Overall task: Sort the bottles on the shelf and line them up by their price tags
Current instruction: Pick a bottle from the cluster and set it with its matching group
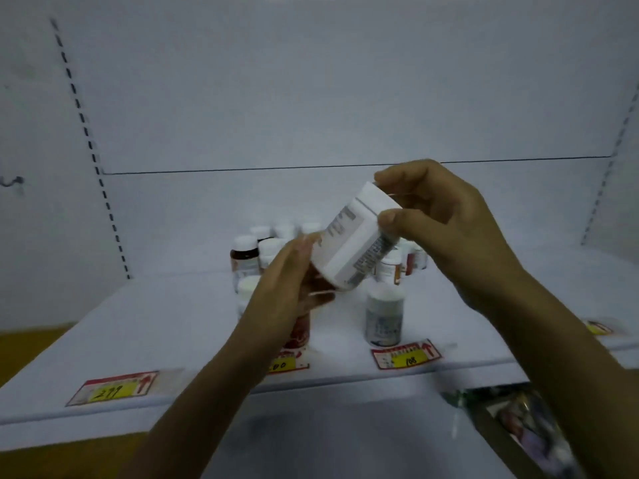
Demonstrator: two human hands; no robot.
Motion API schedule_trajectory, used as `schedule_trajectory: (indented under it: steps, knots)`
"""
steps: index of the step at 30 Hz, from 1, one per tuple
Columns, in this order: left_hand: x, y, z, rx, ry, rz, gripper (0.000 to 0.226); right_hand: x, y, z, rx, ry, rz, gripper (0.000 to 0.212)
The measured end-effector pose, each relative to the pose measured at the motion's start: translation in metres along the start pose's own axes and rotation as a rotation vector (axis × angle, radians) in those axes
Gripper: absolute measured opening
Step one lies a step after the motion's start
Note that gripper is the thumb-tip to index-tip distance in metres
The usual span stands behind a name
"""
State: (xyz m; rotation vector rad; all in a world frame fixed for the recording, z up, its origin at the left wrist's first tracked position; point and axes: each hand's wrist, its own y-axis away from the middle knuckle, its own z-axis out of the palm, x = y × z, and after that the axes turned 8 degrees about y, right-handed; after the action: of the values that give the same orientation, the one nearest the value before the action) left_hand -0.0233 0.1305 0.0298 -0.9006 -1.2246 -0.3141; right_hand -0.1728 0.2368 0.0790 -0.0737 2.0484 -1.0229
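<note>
The bottle [349,243], white and tilted, is held in the air above the shelf [173,323]: the right grip [449,229] pinches its cap end, and the left grip [287,288] curls round its base. Open shelf lies either side of the bottle cluster [262,247] behind. At the front edge are the 299 tag [112,388] and the 108 tag [406,357], with a grey bottle [383,316] just behind the latter. The back wall is white

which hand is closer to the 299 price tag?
Left. The left hand grips the base of the white bottle, up and right of the 299 tag; the right hand pinches its cap end, farther right.
</note>
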Motion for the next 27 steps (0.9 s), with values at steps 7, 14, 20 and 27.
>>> schedule_trajectory:
  steps: [7, 14, 20, 27]
  knots:
    - [-0.039, 0.049, 0.043, -0.043, 0.244, -0.023, 0.028, 0.026, 0.086, -0.003, 0.188, -0.250, 0.271, 0.038]
    - [-0.067, 0.055, 0.070, 0.113, -0.138, 0.248, 0.050, 0.065, 0.116, 0.006, 0.170, -0.501, 0.511, 0.055]
    - [-0.087, 0.033, 0.097, 0.201, -0.851, 0.703, 0.049, 0.096, 0.094, -0.023, 0.122, -0.546, 0.513, 0.047]
    - [-0.122, 0.021, 0.135, 0.213, -1.098, 0.534, 0.053, 0.153, 0.072, -0.076, 0.146, -0.326, 0.427, 0.035]
